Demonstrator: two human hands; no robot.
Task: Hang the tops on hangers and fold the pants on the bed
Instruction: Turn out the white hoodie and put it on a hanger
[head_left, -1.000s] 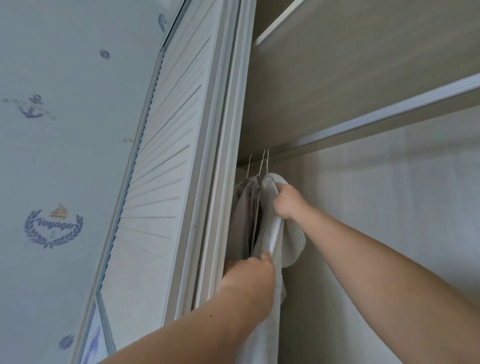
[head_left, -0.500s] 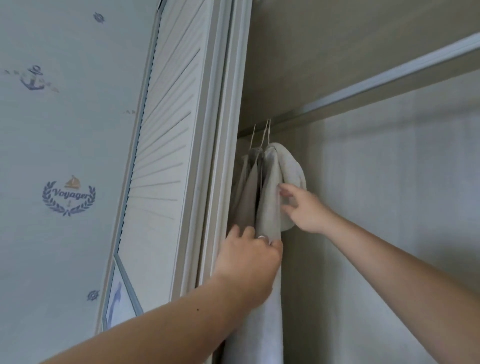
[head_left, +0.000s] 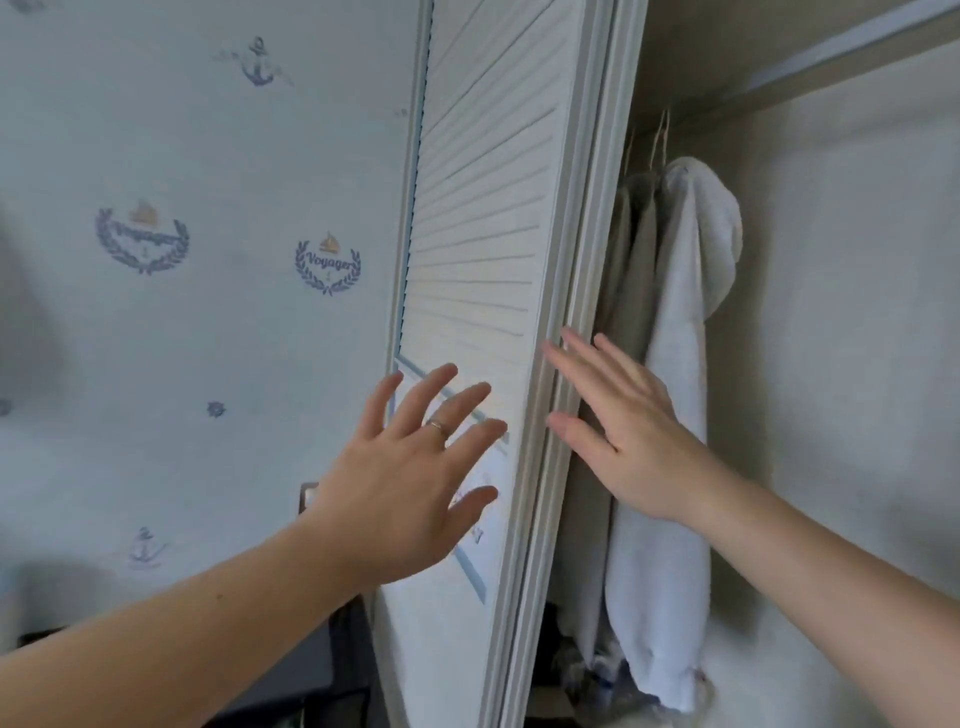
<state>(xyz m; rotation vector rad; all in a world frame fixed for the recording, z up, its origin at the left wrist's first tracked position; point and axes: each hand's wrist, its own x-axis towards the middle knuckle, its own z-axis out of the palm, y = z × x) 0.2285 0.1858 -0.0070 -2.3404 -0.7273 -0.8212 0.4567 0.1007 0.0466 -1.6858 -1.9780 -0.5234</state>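
The louvred wardrobe door (head_left: 483, 208) fills my view from twelve to six o'clock, and inside the wardrobe (head_left: 857, 312) at three o'clock the white top (head_left: 680, 364) hangs by its hanger hook (head_left: 663, 136), touching the grey tops (head_left: 631, 249). Half a second ago both my hands were on that top. Now they are off it: my left hand (head_left: 400, 483) at seven o'clock and my right hand (head_left: 623, 436) at four o'clock are spread open and empty near the door's edge, so I judge this top hung and the next garment due.

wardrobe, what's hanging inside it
A white top hangs on a wire hanger, with greyish tops beside it. The louvred door and the right hand hide part of them.
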